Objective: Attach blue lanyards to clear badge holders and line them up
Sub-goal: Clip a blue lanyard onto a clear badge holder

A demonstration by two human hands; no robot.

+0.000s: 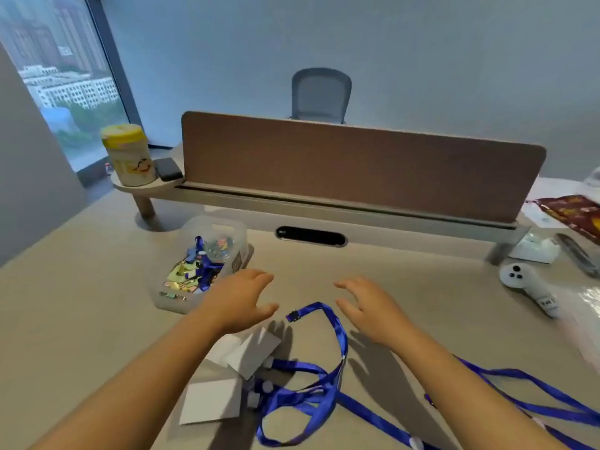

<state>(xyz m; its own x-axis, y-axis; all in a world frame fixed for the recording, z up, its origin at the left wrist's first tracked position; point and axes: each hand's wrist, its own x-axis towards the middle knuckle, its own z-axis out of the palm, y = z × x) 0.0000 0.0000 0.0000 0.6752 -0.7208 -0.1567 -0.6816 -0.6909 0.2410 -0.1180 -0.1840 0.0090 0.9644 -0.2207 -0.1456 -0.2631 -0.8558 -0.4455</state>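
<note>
Blue lanyards: tangled at my 6 o'clock; pulling one may drag badge holders off the bench.
Fingers: left hand and right hand spread, holding nothing.

Two bare forearms come into view from the near edge, with no sleeves on either as far up as can be seen. The left hand and the right hand are both uncovered: no gloves, and no rings, watch or bands visible on the wrists. The fingers look short and rounded at the tips. The picture is too soft to make out nails or any finer marks.
</note>
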